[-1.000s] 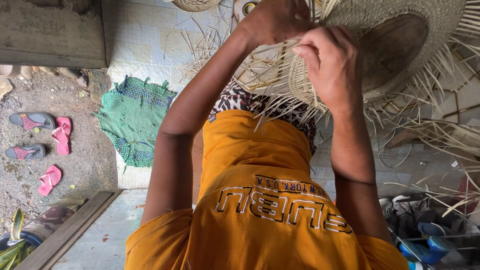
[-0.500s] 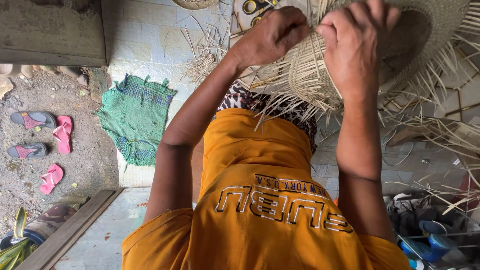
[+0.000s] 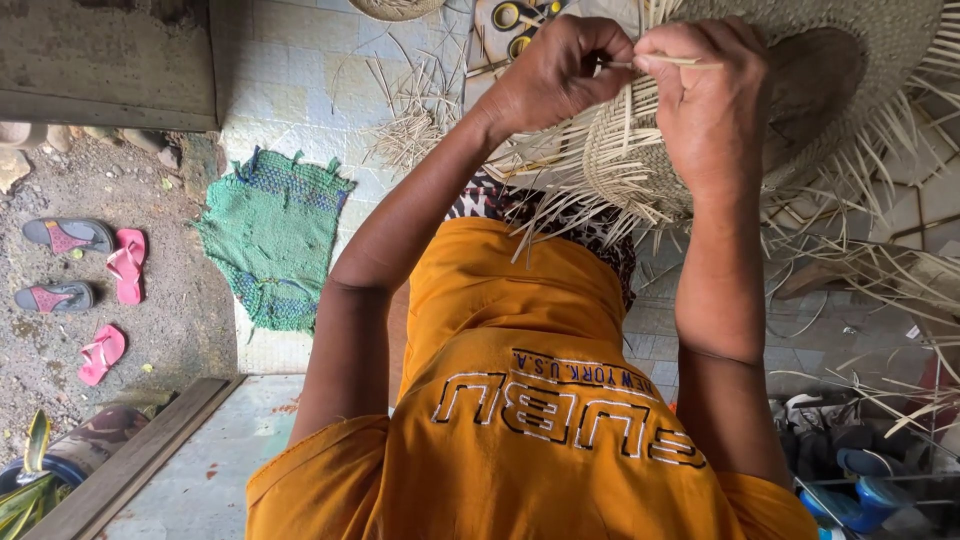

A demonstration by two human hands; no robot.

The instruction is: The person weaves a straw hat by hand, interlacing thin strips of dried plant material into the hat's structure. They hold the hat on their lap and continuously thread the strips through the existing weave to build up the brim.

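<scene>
I hold a half-woven straw hat [image 3: 850, 60] in front of my chest, with loose strands sticking out all round its rim. My left hand [image 3: 560, 75] is closed on the woven edge at the hat's near side. My right hand [image 3: 710, 100] pinches a thin straw strand [image 3: 690, 64] between thumb and fingers, right beside the left hand's fingertips. Both hands almost touch over the weave. An orange shirt [image 3: 530, 400] fills the lower middle of the view.
A green woven mat [image 3: 275, 240] lies on the tiled floor at left, with pink sandals [image 3: 125, 265] and grey flip-flops [image 3: 68, 235] on the dirt beyond. Loose straw cuttings [image 3: 410, 130] and yellow-handled scissors [image 3: 510, 15] lie ahead. Shoes [image 3: 850, 470] sit at lower right.
Both hands and the hat have come lower and closer together. My right hand has shifted from the hat's crown to pinching a single strand next to the left hand.
</scene>
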